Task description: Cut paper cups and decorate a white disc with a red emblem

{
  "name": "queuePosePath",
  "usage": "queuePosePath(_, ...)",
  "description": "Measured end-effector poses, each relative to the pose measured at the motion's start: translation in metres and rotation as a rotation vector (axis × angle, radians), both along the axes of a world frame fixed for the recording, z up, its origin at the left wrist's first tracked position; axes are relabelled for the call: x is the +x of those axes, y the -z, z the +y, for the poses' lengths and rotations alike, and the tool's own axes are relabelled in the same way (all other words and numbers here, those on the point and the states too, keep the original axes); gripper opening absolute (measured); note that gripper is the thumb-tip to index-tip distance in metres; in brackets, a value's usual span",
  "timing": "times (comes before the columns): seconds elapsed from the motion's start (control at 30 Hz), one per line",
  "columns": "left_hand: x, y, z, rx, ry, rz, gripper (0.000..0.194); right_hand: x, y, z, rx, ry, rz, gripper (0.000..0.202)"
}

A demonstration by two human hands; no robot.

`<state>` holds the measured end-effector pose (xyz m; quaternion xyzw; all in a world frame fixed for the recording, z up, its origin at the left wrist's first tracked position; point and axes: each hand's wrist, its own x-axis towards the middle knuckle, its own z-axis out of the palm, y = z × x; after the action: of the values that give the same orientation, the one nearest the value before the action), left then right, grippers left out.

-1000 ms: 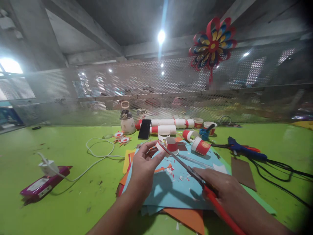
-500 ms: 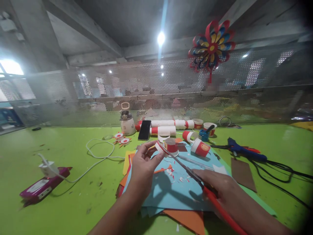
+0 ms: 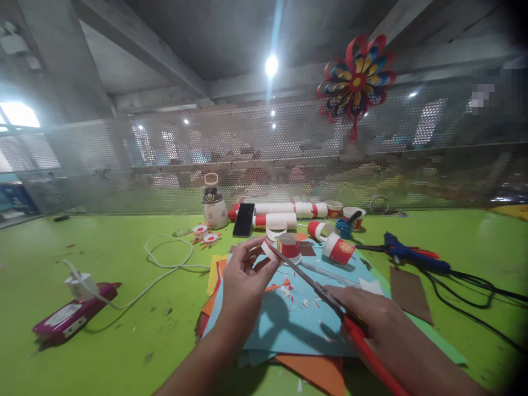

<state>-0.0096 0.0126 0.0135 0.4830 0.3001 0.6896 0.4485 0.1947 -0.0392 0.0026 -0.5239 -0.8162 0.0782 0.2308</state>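
Note:
Between its thumb and fingers, my left hand pinches a small white and red paper cup piece. My right hand is closed round the red handles of a pair of scissors, whose blades reach up and left to the cup piece. Below both hands lies light blue paper with small red and white scraps on it. Just behind the blade tips stands a cut red paper cup. Another red and white cup lies tipped over to its right.
Behind the paper are a phone, a bottle and white paper-cup rolls. A blue glue gun with black cable lies at right. At left are a purple power strip and white cable. A flower pinwheel rises behind.
Both hands and the scissors have barely moved; the scissor blades look slightly closer together at the cup piece.

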Motion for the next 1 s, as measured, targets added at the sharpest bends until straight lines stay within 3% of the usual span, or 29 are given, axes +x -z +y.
queuePosePath(0.53, 0.0012, -0.0022, -0.0004, -0.015, 0.004, 0.004, 0.036, -0.0012, -0.0037, -0.0028, -0.004, -0.02, 0.027, 0.033)
queuePosePath(1.0, -0.0003, 0.0033, 0.0041, 0.037, -0.002, 0.037, 0.039, 0.0006, 0.0038, 0.0013, 0.044, 0.027, -0.047, 0.039)
